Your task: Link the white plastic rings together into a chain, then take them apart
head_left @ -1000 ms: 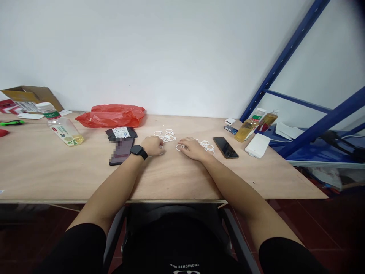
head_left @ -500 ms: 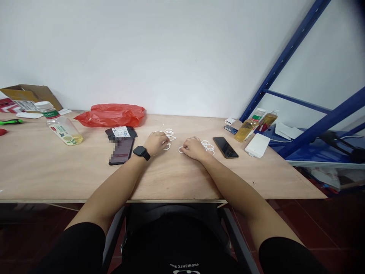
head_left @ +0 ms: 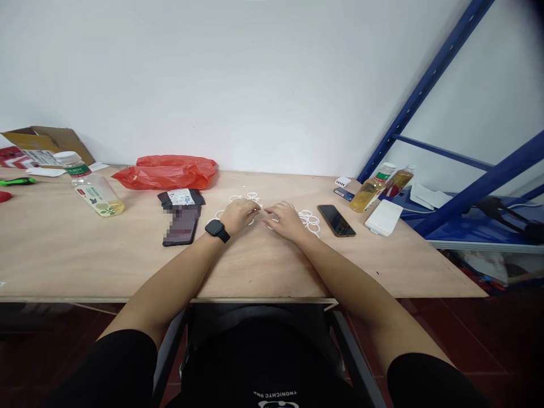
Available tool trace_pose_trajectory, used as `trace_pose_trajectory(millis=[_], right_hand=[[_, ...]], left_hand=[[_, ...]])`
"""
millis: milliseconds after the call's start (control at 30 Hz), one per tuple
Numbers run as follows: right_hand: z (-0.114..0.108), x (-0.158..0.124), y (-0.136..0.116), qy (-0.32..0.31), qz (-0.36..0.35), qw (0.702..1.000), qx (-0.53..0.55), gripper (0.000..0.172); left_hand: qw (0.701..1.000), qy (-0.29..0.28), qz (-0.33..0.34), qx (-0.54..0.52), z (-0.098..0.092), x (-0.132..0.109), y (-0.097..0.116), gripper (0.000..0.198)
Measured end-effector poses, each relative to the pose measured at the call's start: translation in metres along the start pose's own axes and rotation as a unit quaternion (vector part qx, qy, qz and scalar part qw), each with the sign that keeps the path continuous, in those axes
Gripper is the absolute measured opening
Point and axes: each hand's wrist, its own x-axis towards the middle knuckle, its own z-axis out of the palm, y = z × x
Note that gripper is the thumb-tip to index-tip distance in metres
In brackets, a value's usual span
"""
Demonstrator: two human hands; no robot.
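Thin white rings lie on the wooden table in two loose groups. My left hand (head_left: 239, 214), with a black watch (head_left: 217, 229) on its wrist, rests over the left group of rings (head_left: 253, 196). Its thumb and fingertips are pinched together; what is between them is too small to make out. Just to the right, my right hand (head_left: 284, 220) has its thumb and fingers apart, pointing at the left fingertips. The right group of rings (head_left: 312, 219) lies beside it, and my hands partly cover some rings.
A red plastic bag (head_left: 170, 173), a black packet (head_left: 182, 197) and a dark phone (head_left: 182, 226) lie to the left, near a tilted drink bottle (head_left: 91, 187). To the right are another phone (head_left: 336, 220), a white box (head_left: 383, 217), a bottle (head_left: 369, 192) and a blue rack (head_left: 425, 85).
My left hand has moved right, its fingertips now close to my right hand. My right hand has opened its fingers, which were closed at a ring on the table.
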Motion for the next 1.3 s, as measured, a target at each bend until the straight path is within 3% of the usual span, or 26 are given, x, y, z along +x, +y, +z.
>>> trace_pose_trajectory(millis=[167, 333, 433, 567, 700, 800, 867, 967, 1033, 1200, 1300], right_hand=[[0.002, 0.0, -0.003, -0.01, -0.012, 1.0, 0.002, 0.026], [0.0, 0.0, -0.006, -0.024, 0.005, 1.0, 0.0, 0.03], [0.0, 0.001, -0.006, -0.041, -0.008, 0.999, 0.017, 0.028], [-0.001, 0.002, -0.006, -0.048, -0.014, 0.999, 0.021, 0.02], [-0.002, 0.002, -0.007, -0.046, -0.008, 0.999, 0.007, 0.025], [-0.003, 0.002, -0.007, -0.046, 0.005, 0.999, 0.005, 0.023], [-0.004, 0.002, -0.004, -0.039, 0.027, 0.999, -0.003, 0.023], [-0.006, 0.002, 0.004, -0.03, 0.074, 0.996, -0.025, 0.029], [-0.008, 0.002, 0.009, -0.046, 0.104, 0.992, -0.047, 0.034], [-0.012, 0.001, 0.014, -0.136, 0.157, 0.97, -0.128, 0.036], [-0.012, 0.001, 0.012, -0.148, 0.169, 0.963, -0.149, 0.033]], left_hand=[[0.999, -0.008, -0.002, -0.037, 0.002, 0.003, 0.009, 0.01], [0.988, 0.011, -0.053, -0.146, 0.003, 0.003, 0.021, 0.005], [0.958, 0.044, -0.122, -0.257, 0.006, 0.003, 0.027, 0.012], [0.891, 0.069, -0.169, -0.416, 0.012, 0.006, 0.03, 0.028], [0.861, 0.083, -0.189, -0.465, 0.017, 0.008, 0.029, 0.036], [0.866, 0.071, -0.218, -0.444, 0.018, 0.007, 0.022, 0.038], [0.889, 0.069, -0.23, -0.391, 0.015, 0.005, 0.014, 0.041], [0.947, 0.074, -0.237, -0.205, 0.005, 0.0, -0.002, 0.027], [0.97, 0.026, -0.229, -0.081, -0.002, -0.003, -0.012, 0.023], [0.966, -0.113, -0.221, 0.064, -0.005, -0.009, -0.021, 0.042], [0.959, -0.162, -0.209, 0.1, 0.001, -0.01, -0.014, 0.052]])
